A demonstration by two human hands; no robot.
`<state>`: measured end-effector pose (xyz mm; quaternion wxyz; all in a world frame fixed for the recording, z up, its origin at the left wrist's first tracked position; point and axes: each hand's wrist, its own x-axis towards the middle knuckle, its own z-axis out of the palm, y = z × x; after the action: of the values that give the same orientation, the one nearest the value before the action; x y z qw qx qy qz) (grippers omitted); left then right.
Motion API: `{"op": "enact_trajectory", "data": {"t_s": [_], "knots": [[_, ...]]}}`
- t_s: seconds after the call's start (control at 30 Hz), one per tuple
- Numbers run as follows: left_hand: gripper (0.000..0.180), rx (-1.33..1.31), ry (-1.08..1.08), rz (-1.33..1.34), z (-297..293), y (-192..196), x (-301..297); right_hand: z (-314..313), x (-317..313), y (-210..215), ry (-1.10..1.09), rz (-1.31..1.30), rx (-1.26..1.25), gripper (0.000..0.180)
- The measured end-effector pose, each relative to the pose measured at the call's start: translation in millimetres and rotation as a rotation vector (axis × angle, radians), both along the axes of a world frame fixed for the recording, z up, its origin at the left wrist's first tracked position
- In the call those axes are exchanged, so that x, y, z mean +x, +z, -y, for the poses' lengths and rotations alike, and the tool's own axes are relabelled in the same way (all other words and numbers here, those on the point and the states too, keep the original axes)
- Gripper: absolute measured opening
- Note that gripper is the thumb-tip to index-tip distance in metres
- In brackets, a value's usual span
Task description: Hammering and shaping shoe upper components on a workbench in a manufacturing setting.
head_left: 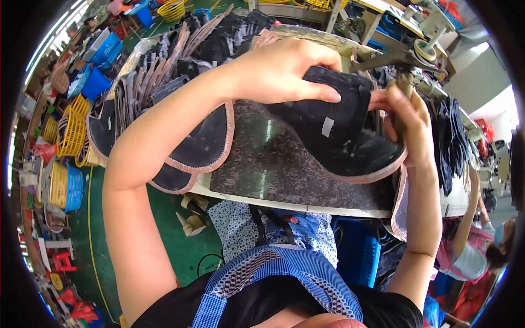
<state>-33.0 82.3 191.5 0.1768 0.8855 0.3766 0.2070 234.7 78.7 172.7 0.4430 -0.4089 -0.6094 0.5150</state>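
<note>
While a dark speckled stone worktop (284,164) is filling the middle of the frame, a black fabric shoe upper (339,131) with a pale pink stitched edge is being held above its right half, just right of centre. More flat black pieces (191,147) with the same pink edging are being left fanned over the worktop's left edge, at centre left, and a long row of stacked dark pieces (158,71) is being kept behind them toward the upper left. Yellow baskets (71,131) and blue crates (101,65) are being stored on the green floor along the left rim. At the upper right, part of a grey sewing machine (421,49) is being shown, with dark pieces hanging beside it. A blue patterned apron (284,268) is being worn by the person at the bottom centre, and another person in a pink top (470,246) is being seen at the lower right. The upper's top is being gripped by the left hand (279,71), fingers closed over the folded black fabric with the thumb pressed along it. Its right end is being pinched by the right hand (404,115), fingers closed on the fabric beside a small grey tab (327,127).
</note>
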Motion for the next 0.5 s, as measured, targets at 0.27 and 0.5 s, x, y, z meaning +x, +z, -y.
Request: {"op": "enact_trajectory", "data": {"t_s": [0.27,0.5], "knots": [[0.041,-0.642,0.119,0.702,45.0,-47.9,16.1,52.6,64.3,-87.0,0.088,-0.459,-0.270,0.068],[0.046,-1.209,0.100,0.527,93.3,-133.2,5.7,144.1,45.3,-103.8,-0.085,-0.148,-0.614,0.039]]}}
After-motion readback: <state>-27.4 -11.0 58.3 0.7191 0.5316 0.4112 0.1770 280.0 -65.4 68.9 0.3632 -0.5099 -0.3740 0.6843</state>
